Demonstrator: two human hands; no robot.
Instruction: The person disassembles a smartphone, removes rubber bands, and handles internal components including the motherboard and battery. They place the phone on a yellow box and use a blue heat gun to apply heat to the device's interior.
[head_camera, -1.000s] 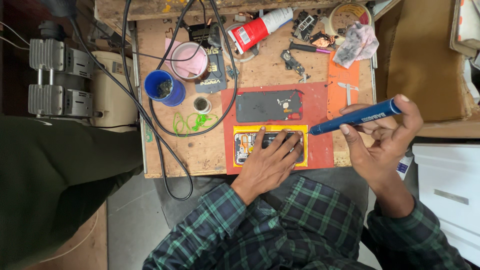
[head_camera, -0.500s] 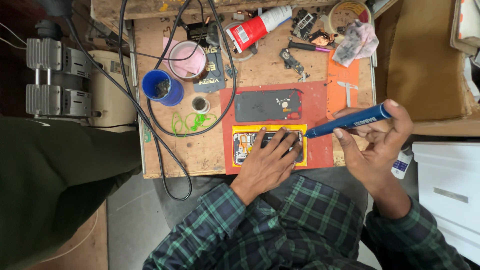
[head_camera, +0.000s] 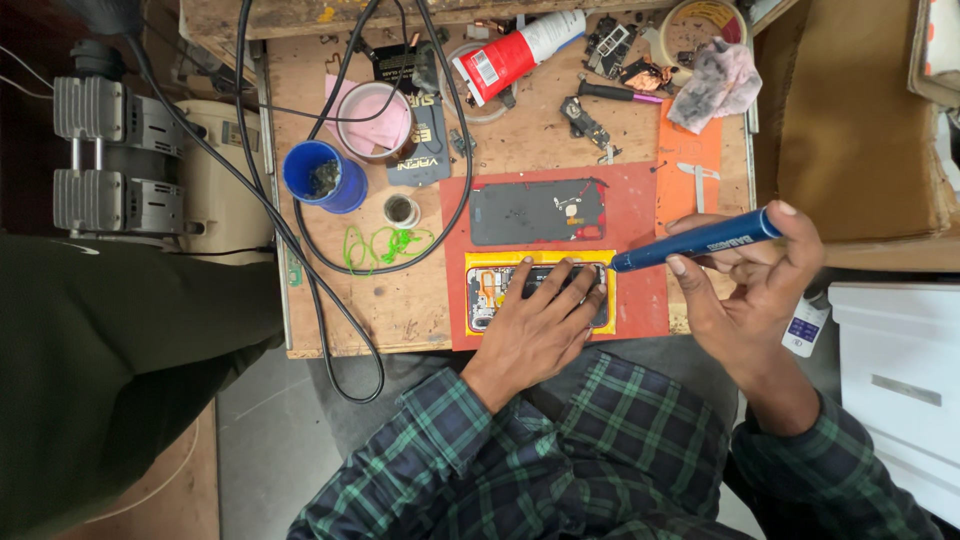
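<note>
The worn wooden tabletop (head_camera: 400, 310) is small and crowded. Its near edge runs just under the red rubber work mat (head_camera: 640, 300), and that mat's front edge almost meets the tabletop's. The back half is taken up by a blue plastic cup (head_camera: 322, 177), a pink-lined round container (head_camera: 375, 120), a red and white tube (head_camera: 520, 45), a roll of tape (head_camera: 700, 20) and a crumpled grey cloth (head_camera: 715, 85). A thick black cable (head_camera: 300, 250) loops across the left side and hangs over the front edge. A thin green wire (head_camera: 385, 245) lies coiled left of the mat. Bare wood shows mainly at the near left corner.

On the mat lies a dark grey phone back cover (head_camera: 535, 212), and just in front of it an opened phone in a yellow frame (head_camera: 490, 295), its inner parts showing at the left end.

The left hand (head_camera: 540, 325) lies flat over the right part of the opened phone, fingers spread and pressing down on it, not closed around anything. The right hand (head_camera: 755, 275) is closed around a blue pen-shaped electric screwdriver (head_camera: 695, 240), held nearly level. Its dark tip points left and ends at the phone's upper right corner, just beside the left hand's fingertips (head_camera: 598, 288).
</note>
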